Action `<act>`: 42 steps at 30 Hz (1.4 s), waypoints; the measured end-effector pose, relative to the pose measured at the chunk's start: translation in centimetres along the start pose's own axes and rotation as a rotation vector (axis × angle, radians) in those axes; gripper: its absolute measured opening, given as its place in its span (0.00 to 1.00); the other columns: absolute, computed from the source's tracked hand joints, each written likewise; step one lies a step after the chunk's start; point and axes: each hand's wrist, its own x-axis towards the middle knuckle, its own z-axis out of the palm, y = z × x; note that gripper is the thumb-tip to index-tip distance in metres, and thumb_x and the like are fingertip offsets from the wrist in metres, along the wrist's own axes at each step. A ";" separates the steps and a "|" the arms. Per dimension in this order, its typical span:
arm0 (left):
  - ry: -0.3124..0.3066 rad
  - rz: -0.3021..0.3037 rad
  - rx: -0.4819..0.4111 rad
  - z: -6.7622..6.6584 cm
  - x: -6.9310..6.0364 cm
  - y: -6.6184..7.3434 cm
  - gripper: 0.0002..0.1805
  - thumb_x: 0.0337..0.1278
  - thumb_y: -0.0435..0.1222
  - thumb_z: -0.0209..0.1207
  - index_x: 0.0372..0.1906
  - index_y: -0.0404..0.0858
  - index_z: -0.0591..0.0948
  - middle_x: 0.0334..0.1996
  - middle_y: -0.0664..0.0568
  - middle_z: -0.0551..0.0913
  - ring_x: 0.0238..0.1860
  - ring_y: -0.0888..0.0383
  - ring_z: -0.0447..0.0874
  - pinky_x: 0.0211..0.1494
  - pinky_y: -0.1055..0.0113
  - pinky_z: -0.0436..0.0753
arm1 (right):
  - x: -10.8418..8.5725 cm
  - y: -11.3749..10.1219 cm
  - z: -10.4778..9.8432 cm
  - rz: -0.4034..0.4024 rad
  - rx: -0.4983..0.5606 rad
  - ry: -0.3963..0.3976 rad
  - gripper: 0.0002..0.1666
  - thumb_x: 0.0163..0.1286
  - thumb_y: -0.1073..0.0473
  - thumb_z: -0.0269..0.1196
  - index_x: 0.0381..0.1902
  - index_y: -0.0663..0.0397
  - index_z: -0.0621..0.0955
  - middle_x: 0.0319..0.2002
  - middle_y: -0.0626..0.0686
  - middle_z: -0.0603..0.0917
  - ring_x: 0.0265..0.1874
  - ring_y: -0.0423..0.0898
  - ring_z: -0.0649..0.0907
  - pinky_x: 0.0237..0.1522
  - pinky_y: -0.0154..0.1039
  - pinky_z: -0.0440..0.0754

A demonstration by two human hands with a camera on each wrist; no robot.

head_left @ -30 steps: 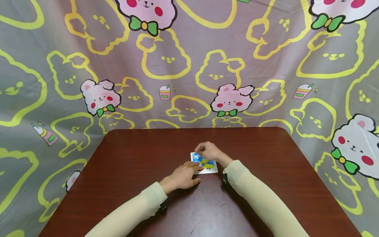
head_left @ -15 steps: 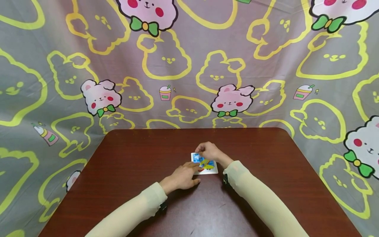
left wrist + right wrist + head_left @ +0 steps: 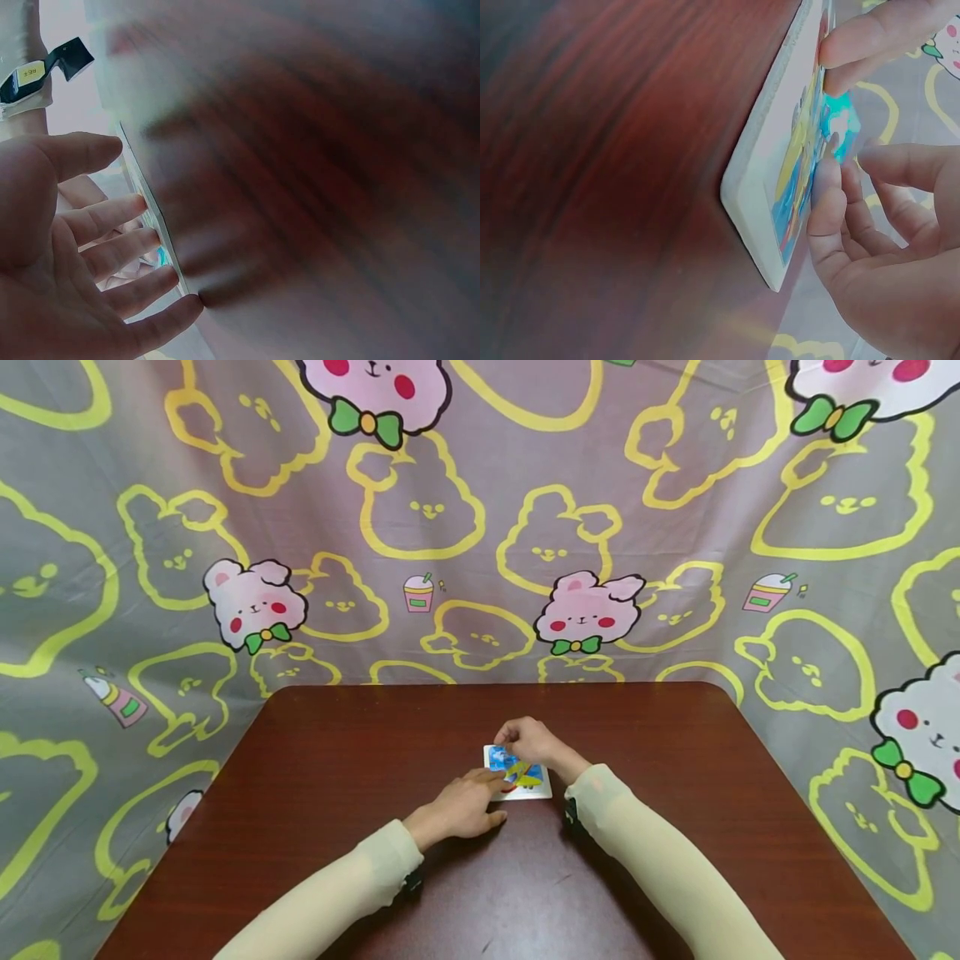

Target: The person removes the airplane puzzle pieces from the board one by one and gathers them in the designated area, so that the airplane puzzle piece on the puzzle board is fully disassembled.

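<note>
A square picture puzzle board [image 3: 542, 792] with a white border, blue background and yellow aeroplane lies flat on the table. My left hand [image 3: 462, 804] rests with fingers spread over its left side. In the left wrist view, that hand's fingertips [image 3: 171, 279] reach the board's edge. Above the far part of the board is my right hand [image 3: 531, 742], its fingers bent. The right wrist view shows the right hand [image 3: 896, 247] pinching a shiny blue puzzle piece [image 3: 841, 124], tilted up from the board. The fingers partly hide the piece.
The brown wooden table [image 3: 360, 735] has rounded far corners. A grey curtain [image 3: 465, 468] with rabbit and bear drawings hangs behind it and along both sides. A black wristband [image 3: 26, 79] with a yellow label is on the right wrist.
Both hands stay almost in place. At the board's far left corner, the pale, shiny patch beneath the right fingers now looks bluer, with white shapes.
</note>
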 end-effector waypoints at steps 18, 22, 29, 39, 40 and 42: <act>-0.004 -0.005 -0.008 -0.1 -0.1 0.1 0.26 0.63 0.46 0.62 0.65 0.46 0.78 0.69 0.48 0.75 0.71 0.46 0.69 0.62 0.42 0.78 | 0.1 0.3 0.1 0.010 0.001 0.007 0.08 0.63 0.66 0.68 0.39 0.52 0.88 0.34 0.49 0.87 0.32 0.42 0.83 0.36 0.37 0.82; -0.004 0.001 -0.006 -0.1 0.0 0.1 0.26 0.64 0.46 0.62 0.65 0.45 0.78 0.69 0.48 0.75 0.72 0.46 0.69 0.62 0.41 0.78 | 0.3 0.5 0.2 0.012 -0.006 0.009 0.08 0.61 0.66 0.70 0.38 0.51 0.88 0.34 0.48 0.87 0.34 0.42 0.83 0.38 0.38 0.83; 0.004 0.007 -0.005 -0.1 0.0 0.1 0.26 0.63 0.46 0.62 0.65 0.45 0.78 0.68 0.47 0.75 0.71 0.46 0.69 0.61 0.42 0.78 | 0.5 0.7 0.1 0.002 -0.020 0.019 0.08 0.59 0.65 0.71 0.37 0.50 0.88 0.32 0.47 0.88 0.33 0.40 0.83 0.36 0.36 0.81; 0.014 0.003 -0.010 0.2 0.1 -0.1 0.26 0.62 0.46 0.63 0.65 0.46 0.78 0.67 0.48 0.76 0.71 0.47 0.70 0.61 0.42 0.79 | 0.3 0.6 -0.1 0.006 0.008 0.019 0.09 0.58 0.66 0.71 0.36 0.50 0.89 0.31 0.47 0.89 0.30 0.40 0.83 0.34 0.35 0.80; 0.013 0.002 -0.009 0.2 0.1 -0.1 0.26 0.62 0.46 0.63 0.65 0.46 0.78 0.67 0.48 0.76 0.71 0.47 0.70 0.61 0.43 0.79 | 0.3 0.6 -0.1 0.010 0.010 0.020 0.09 0.58 0.66 0.71 0.37 0.50 0.89 0.31 0.47 0.89 0.30 0.40 0.83 0.34 0.35 0.80; 0.012 0.003 -0.005 0.2 0.1 -0.1 0.26 0.62 0.46 0.63 0.65 0.46 0.78 0.67 0.48 0.76 0.71 0.47 0.70 0.60 0.43 0.79 | 0.3 0.6 0.0 0.012 0.017 0.023 0.09 0.58 0.67 0.71 0.37 0.50 0.89 0.31 0.47 0.89 0.31 0.40 0.83 0.33 0.35 0.80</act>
